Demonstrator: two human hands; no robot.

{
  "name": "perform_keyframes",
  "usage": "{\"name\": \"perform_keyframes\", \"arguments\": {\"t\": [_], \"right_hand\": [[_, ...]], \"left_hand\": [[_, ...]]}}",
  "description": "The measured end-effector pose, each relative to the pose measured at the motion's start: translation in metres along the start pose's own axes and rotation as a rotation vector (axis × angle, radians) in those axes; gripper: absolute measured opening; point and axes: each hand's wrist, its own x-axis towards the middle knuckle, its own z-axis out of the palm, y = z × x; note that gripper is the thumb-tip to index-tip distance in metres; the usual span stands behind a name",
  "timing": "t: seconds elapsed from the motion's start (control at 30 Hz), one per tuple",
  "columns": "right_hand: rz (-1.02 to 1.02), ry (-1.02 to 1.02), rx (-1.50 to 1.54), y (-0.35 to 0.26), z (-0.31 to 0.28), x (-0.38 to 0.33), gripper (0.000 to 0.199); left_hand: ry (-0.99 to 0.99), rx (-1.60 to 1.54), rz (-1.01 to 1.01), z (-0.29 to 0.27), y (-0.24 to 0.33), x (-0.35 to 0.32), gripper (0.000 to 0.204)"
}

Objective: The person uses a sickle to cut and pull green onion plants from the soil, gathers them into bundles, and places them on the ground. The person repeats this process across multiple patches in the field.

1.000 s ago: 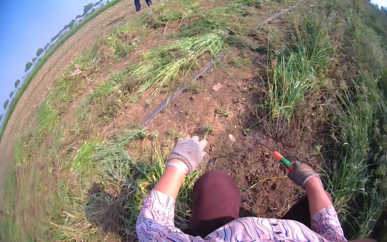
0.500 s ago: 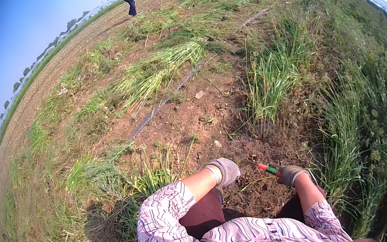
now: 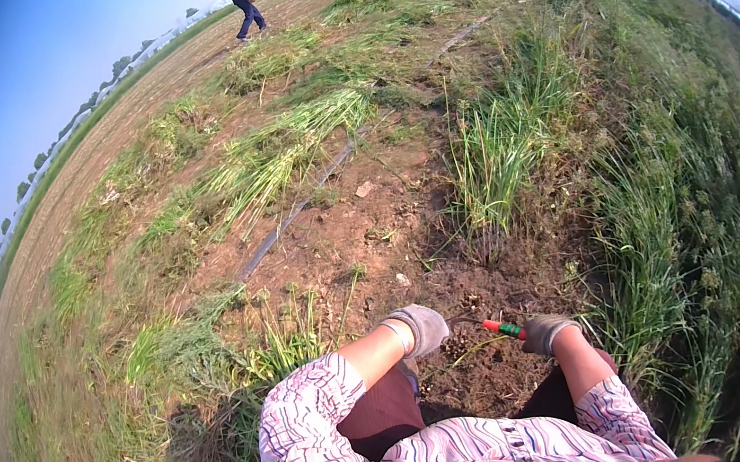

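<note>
In a grey work glove, my left hand (image 3: 425, 328) is low over the dug soil, its back turned up and its fingers hidden beneath. My right hand (image 3: 546, 333), also gloved, is closed round the red and green handle of a sickle (image 3: 504, 328). The sickle's thin, dark, curved blade reaches left toward my left hand; whether its tip touches the glove I cannot tell. Below the blade lies a clump of dark, crumbly earth (image 3: 456, 346), with a pale green stem beside it. Both hands are between my knees, close to the ground.
A tall green grass tuft (image 3: 496, 164) stands ahead, and dense weeds (image 3: 670, 253) line the right side. Cut stalks (image 3: 291, 152) lie in heaps to the left, near a dark strip (image 3: 279, 230) on the ground. Far off, a person (image 3: 244, 3) is walking.
The view has shifted slightly, so the scene sits a little further left. The sickle's blade shows more clearly beside my left hand. The distant person's legs are now apart in a stride.
</note>
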Motion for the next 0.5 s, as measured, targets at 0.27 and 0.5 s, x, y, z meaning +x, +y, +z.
{"name": "perform_keyframes", "arguments": {"t": [0.27, 0.5], "right_hand": [[0.03, -0.035, -0.003, -0.002, 0.007, 0.003, 0.043], [0.015, -0.087, -0.02, 0.002, 0.004, 0.0, 0.037]], "left_hand": [[0.019, -0.035, -0.016, -0.002, 0.002, -0.014, 0.024], [0.026, -0.02, 0.018, -0.01, 0.003, -0.013, 0.028]]}}
